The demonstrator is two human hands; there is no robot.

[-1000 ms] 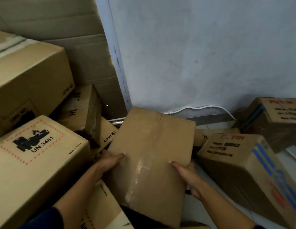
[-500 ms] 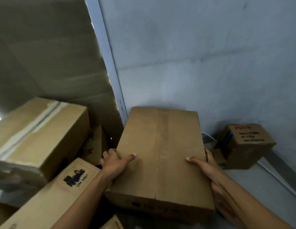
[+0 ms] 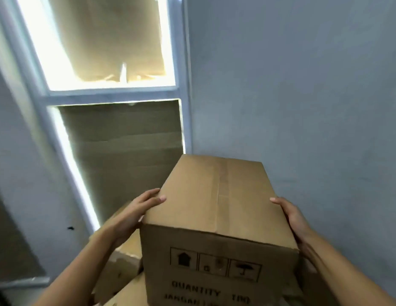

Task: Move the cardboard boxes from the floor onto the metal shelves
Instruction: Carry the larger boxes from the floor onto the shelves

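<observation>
Box [image 3: 217, 217] is off the floor, carried at chest level between both hands: left hand [image 3: 135, 210] clasps its left side with thumb over the top edge, right hand [image 3: 292, 219] grips the right side. Other boxes [image 3: 122, 266] sit below-left. Step: transport phase. Metal shelves aren't in view, so next likely means turning toward them, then sliding it on level.

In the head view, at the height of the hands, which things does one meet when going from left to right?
Window frame → left hand → box → right hand → wall.
</observation>
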